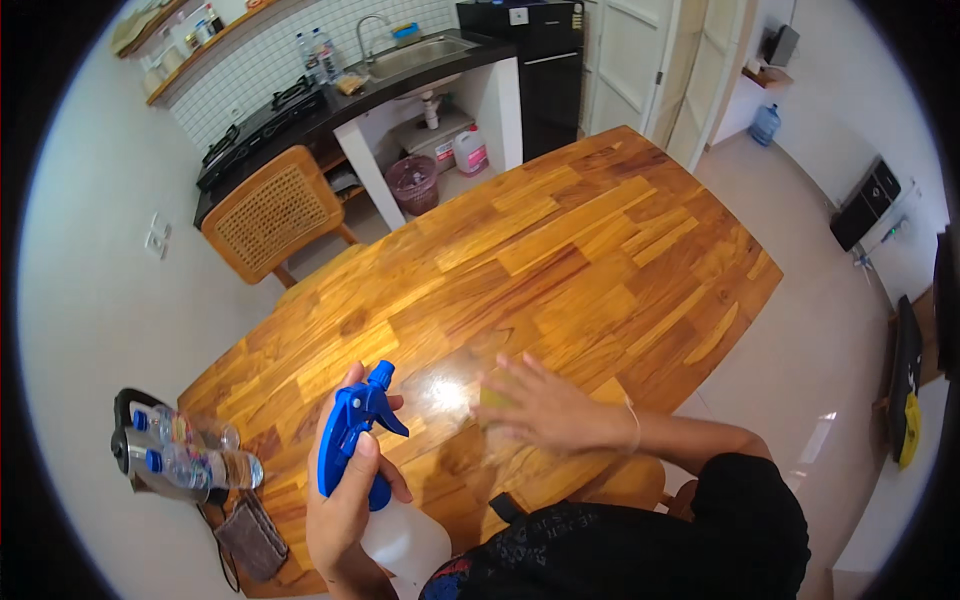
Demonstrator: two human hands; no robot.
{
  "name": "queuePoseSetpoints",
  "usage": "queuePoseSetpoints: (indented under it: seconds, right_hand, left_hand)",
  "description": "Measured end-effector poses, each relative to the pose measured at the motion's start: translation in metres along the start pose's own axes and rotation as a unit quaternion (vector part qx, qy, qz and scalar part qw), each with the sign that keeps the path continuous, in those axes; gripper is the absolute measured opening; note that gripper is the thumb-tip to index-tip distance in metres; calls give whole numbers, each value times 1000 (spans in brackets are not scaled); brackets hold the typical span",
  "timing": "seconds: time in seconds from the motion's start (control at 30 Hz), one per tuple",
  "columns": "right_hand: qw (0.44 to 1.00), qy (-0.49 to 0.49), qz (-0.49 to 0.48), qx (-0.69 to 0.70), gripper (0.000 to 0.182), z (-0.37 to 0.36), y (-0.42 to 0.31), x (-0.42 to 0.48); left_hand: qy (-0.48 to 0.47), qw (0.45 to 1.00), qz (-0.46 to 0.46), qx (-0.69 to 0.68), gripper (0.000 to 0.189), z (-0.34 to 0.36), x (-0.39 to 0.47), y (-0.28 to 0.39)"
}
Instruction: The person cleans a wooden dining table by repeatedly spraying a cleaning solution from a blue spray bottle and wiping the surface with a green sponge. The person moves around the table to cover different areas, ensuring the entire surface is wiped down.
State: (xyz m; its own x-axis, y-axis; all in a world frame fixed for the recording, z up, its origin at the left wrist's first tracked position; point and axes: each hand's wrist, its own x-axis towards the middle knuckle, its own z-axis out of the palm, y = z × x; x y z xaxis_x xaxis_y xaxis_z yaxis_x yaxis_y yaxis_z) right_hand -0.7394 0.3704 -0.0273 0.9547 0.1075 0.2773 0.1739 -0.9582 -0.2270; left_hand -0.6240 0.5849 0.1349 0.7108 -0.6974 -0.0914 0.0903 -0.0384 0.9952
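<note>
My left hand (349, 480) is wrapped around the neck of a spray bottle with a blue trigger head (360, 420) and a translucent white body (409, 536). The bottle is held up over the near side of the wooden table (570, 262), its nozzle tilted up and away. With fingers spread, my right hand (536, 409) lies flat over a yellow-green pad (495, 397), perhaps a sponge, on the tabletop. Most of that pad is hidden by the fingers, which are slightly blurred. A bright reflection shines on the wood between both hands.
At the table's left end are two plastic water bottles (206, 466), an electric kettle (131, 431) and a folded grey-brown cloth (253, 538). A cane-backed chair (274, 214) stands at the far side. Beyond it runs a counter with a gas stove (259, 124) and a sink (424, 56).
</note>
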Motion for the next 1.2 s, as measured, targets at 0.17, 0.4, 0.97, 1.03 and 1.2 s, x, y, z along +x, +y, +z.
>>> queuePoseSetpoints:
  seconds: [0.17,0.4,0.97,1.03,1.2]
  right_hand:
    - [967,1,253,-16,42,-60,88,-74]
    - [709,88,673,-194,48,-132,310,-199]
    - [957,0,242,-159,52,-70,283,36]
    - [903,3,401,-152,55,-104,320,26]
    - [790,91,595,-113,64,-101,425,19]
  left_hand:
    - [-20,998,-51,23,62,14,24,-9]
    - [-22,998,-60,27,67,23,43,-13]
    - [-40,998,-52,-22,55,34,121,-23]
    - [-17,999,-46,5,58,21,111,-16]
    - [-7,998,-65,11,66,1,98,-28]
